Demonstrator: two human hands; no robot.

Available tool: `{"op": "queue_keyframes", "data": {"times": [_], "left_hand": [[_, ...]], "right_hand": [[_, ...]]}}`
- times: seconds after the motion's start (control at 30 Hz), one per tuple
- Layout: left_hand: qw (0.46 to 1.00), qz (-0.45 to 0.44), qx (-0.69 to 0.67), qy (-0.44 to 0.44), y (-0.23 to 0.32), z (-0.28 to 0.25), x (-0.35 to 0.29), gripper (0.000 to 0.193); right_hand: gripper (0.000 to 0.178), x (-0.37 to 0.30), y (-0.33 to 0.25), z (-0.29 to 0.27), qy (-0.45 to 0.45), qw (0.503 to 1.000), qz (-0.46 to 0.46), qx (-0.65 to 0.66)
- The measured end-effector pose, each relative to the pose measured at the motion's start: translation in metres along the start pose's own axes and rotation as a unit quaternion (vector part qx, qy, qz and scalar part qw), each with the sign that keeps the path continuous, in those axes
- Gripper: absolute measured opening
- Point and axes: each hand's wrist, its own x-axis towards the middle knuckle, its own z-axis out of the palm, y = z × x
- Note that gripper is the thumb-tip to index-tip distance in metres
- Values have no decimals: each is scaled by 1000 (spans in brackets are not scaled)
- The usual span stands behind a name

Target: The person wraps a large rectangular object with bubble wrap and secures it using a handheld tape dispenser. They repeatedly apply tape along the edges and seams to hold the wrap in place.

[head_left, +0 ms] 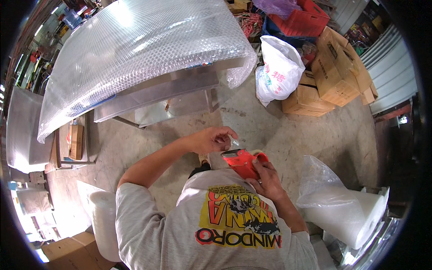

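My right hand [268, 178] is wrapped around a red tape dispenser [242, 164], held in front of my belly. A short piece of clear tape [235, 143] sticks up from the dispenser's front end. My left hand [215, 139] is curled at that tape, thumb and forefinger closed around its end. Beyond my hands, a large sheet of bubble wrap [148, 49] drapes over a steel table [157, 96], hanging past its near edge and corner.
Right of me lies a thick roll of bubble wrap [346, 211]. Cardboard boxes [333, 67], a white sack [279, 69] and a red crate [306, 19] stand at the far right. At left are another wrapped piece [28, 128], an upright white roll [104, 220] and a carton [74, 252].
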Motion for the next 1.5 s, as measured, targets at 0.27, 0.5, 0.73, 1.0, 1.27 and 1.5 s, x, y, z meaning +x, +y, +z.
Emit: {"op": "queue_keyframes", "data": {"times": [0.27,0.5,0.73,1.0,1.27,1.5], "left_hand": [[983,-61,156,71,19,7,-6,45],[995,-66,-64,34,4,-9,-4,41],[986,-23,-122,-115,-11,-9,19,36],[992,-42,-49,-110,-6,-10,26,26],[998,-18,7,-64,23,-11,17,35],[987,50,150,-8,86,-51,19,27]], "right_hand": [[68,1,-2,-4,-6,1000,7,-3],[65,-2,-3,-7,-24,1000,15,-1],[63,1,-3,-14,-51,999,11,-5],[64,-1,-2,-15,-43,999,20,-16],[75,0,2,-10,-22,999,44,24],[75,41,-1,26,75,927,177,322]]}}
